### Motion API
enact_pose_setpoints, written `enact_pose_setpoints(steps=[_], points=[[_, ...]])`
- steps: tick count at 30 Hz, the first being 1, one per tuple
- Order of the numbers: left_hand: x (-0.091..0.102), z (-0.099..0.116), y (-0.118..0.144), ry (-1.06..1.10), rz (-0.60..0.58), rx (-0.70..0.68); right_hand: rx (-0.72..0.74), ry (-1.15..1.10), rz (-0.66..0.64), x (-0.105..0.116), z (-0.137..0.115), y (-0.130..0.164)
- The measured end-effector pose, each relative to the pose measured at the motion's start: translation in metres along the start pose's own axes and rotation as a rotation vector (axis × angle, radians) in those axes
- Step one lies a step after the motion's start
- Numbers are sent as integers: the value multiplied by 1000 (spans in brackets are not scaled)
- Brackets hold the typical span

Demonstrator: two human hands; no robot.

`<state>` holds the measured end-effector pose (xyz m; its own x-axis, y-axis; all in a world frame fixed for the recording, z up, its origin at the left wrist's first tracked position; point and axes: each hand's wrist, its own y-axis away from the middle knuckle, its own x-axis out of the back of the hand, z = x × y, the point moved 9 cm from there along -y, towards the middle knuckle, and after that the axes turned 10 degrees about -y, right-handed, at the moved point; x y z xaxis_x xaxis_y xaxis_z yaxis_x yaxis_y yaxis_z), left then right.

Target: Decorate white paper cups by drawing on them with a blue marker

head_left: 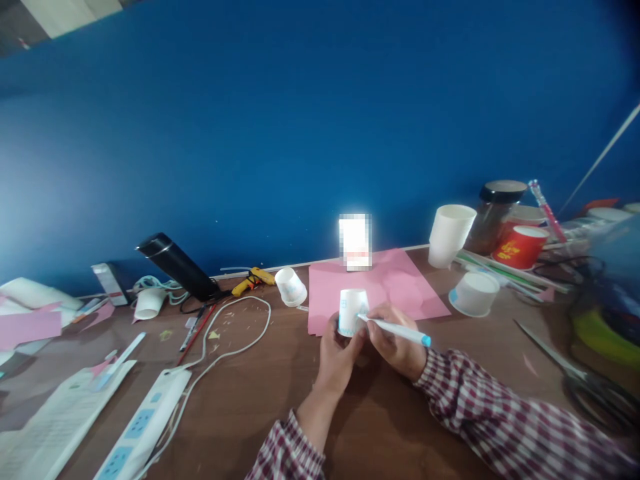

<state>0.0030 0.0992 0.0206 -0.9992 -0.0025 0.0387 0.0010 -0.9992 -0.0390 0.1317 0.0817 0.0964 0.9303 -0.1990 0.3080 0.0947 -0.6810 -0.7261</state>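
My left hand [339, 360] is closed around the lower part of a white paper cup [353, 303], which stands upside down or upright, I cannot tell which. Light blue marks show on the cup's side, among them a small window shape and a zigzag along the bottom. In my right hand [397, 340] is a white marker [400, 329] with a light blue end, its tip at the cup's side. Beneath and behind the cup lies pink paper [415, 293] on the brown table. A small bright, blurred-out panel [355, 240] stands at the paper's far edge.
To the left are a power strip [137, 427], a white cable [210, 367], a yellow glue gun [253, 280] and a black bottle [175, 265]. At right stand white cups [450, 233], a red cup [520, 247] and a dark-lidded jar [493, 213]; scissors [575, 377] lie nearer. A blue wall [320, 120] rises behind.
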Motion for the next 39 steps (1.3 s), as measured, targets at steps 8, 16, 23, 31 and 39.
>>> enact_pose_setpoints(steps=[8,16,23,31,39], points=[[-1,-1,0,9,-10,-15,-2,-6,5,1,-1,-2],[-4,0,0,-23,-26,-25,22,0,12,4,-2,-3],[-6,8,2,-98,-43,-60,22,4,40,6,-2,-3],[-8,5,2,-114,-50,-76,5,12,35,7,0,-3],[-8,9,3,-116,-51,-66,11,7,44,7,1,-3]])
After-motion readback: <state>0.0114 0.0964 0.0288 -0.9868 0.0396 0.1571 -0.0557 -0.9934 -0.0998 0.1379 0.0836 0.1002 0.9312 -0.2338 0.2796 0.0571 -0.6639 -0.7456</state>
